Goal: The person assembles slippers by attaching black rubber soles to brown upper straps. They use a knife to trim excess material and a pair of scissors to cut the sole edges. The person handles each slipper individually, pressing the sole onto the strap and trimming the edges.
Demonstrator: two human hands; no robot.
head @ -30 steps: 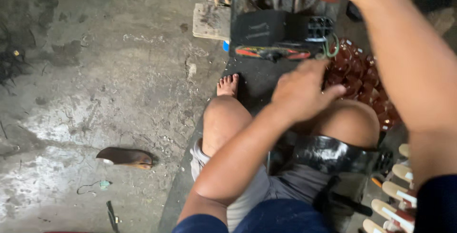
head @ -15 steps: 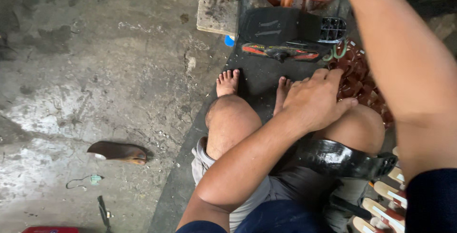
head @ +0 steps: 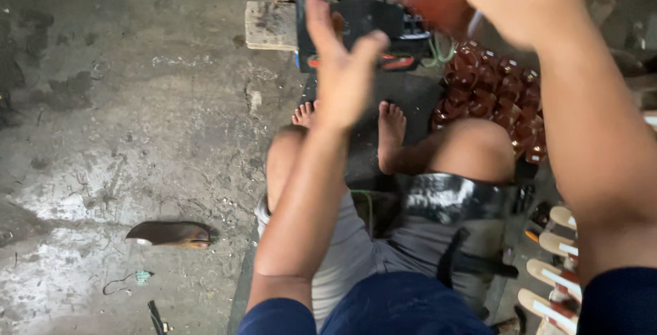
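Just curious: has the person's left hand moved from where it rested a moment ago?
Yes. The left hand has lifted off the right knee, open, toward the black case.

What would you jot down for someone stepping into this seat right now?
Left hand: raised, open, fingers spread, holding nothing.
Right hand: raised at the top edge, closed on a blurred reddish-brown piece; what it is cannot be told.
Pile of reddish-brown pieces: on the floor by the right knee.
Pale soles: lined up at the lower right.
Brown sole: alone on the concrete to the left.
Done and left: cannot be told from here.
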